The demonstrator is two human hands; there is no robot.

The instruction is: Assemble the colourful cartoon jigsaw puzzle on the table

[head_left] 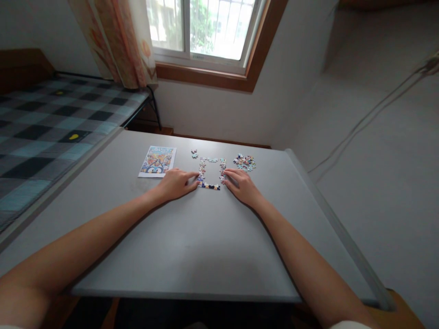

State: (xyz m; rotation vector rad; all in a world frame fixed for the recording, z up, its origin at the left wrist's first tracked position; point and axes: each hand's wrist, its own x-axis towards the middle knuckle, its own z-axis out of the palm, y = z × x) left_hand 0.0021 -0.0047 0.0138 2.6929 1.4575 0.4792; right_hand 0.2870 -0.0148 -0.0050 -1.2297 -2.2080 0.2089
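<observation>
Far across the tabletop (192,237): a puzzle frame (209,186) lies flat, a hollow rectangle of joined edge pieces, with grey surface showing through its middle.
Left hand (176,183): palm down, fingers stretched out and relaxed, fingertips pressing the frame's left side, nothing gripped.
Right hand (242,185): same picture on the other side, flat and released, fingertips on the frame's right side, nothing pinched.
Loose pieces (244,161): a colourful heap just right of the frame and a little farther off, close to the right hand but apart from it.
Stray cluster (194,154): a few joined pieces just beyond the frame's far left corner.
Picture card (157,161): bright cartoon print lying flat, left of the frame and just beyond the left hand.
Bed (41,128): checked cover, running along the tabletop's left edge.
Window (206,27): on the far wall, with a patterned curtain (116,41) hanging to its left.
</observation>
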